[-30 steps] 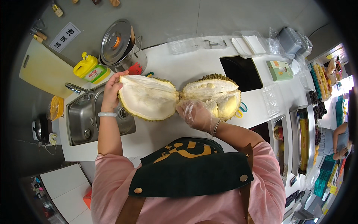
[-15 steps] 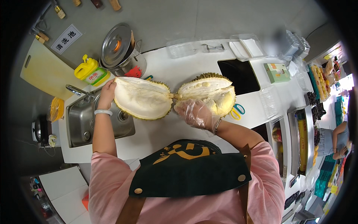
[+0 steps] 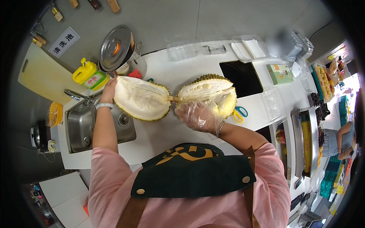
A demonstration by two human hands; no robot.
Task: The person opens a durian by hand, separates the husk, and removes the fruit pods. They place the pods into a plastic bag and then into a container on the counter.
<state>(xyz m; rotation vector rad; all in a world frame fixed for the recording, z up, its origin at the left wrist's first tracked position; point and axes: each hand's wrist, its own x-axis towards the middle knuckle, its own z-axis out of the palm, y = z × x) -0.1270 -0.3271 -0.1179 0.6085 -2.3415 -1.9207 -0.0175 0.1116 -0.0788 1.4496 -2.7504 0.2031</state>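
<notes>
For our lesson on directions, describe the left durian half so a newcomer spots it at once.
Start at the white counter with the steel sink in its left end. By the sink's right edge is the left durian half, held at its outer end by the left hand. Inside it is creamy white, whereas the other half holds yellow flesh.

durian halves (image 3: 141, 99): 2 | sink basins (image 3: 78, 127): 2 | faucet (image 3: 75, 94): 1 | yellow jug (image 3: 89, 76): 1 | cutting board (image 3: 43, 76): 1
</notes>
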